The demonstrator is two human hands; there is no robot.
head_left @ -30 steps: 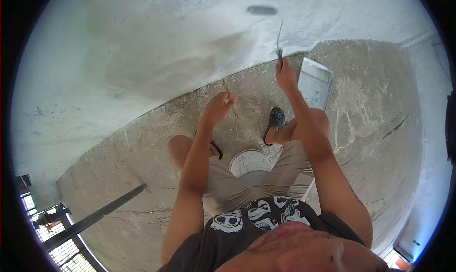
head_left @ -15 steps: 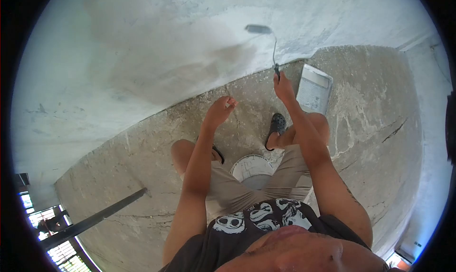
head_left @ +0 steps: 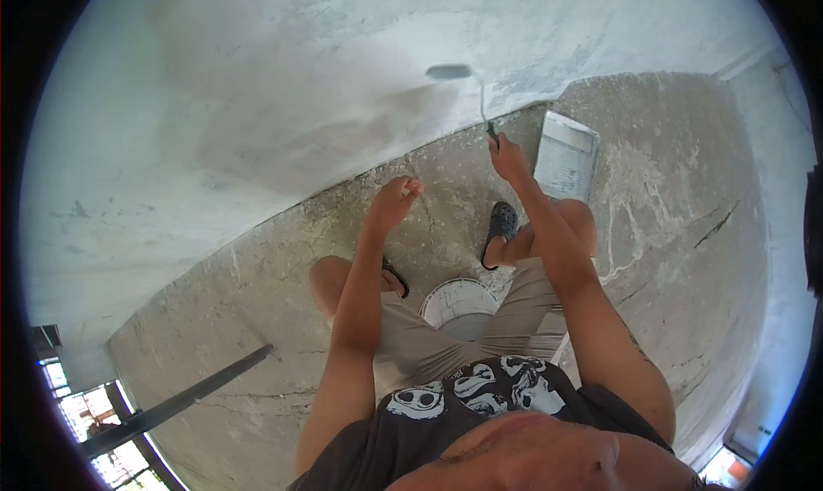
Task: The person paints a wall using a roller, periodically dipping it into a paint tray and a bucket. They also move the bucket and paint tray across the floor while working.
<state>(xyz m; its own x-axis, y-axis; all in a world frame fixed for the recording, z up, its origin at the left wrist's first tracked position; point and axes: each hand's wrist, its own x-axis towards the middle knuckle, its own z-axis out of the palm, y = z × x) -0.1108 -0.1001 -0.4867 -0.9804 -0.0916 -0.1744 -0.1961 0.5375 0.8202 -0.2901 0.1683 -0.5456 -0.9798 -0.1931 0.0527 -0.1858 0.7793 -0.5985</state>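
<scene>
My right hand (head_left: pixel 508 156) is closed round the dark handle of a paint roller (head_left: pixel 450 72). Its bent wire frame reaches up to the roller head, which is slightly blurred against the pale wall (head_left: pixel 283 88). Just beside my right forearm, a paint tray (head_left: pixel 567 158) with white paint on it lies on the floor near the wall's foot. My left hand (head_left: pixel 394 203) hovers above the floor, its fingers curled in and nothing visible in them. A white, round bucket-like thing (head_left: pixel 459 298) shows between my thighs, partly hidden by my shorts.
Cracked concrete floor (head_left: pixel 660 199) with pale splashes spreads around my feet. A dark bar (head_left: pixel 180 398) juts in from the lower left, near bright window openings (head_left: pixel 94 422). Another wall (head_left: pixel 776 234) rises at the right.
The roller head has moved down and a little left along the wall, my right hand shifting slightly with it. My left hand has hardly moved.
</scene>
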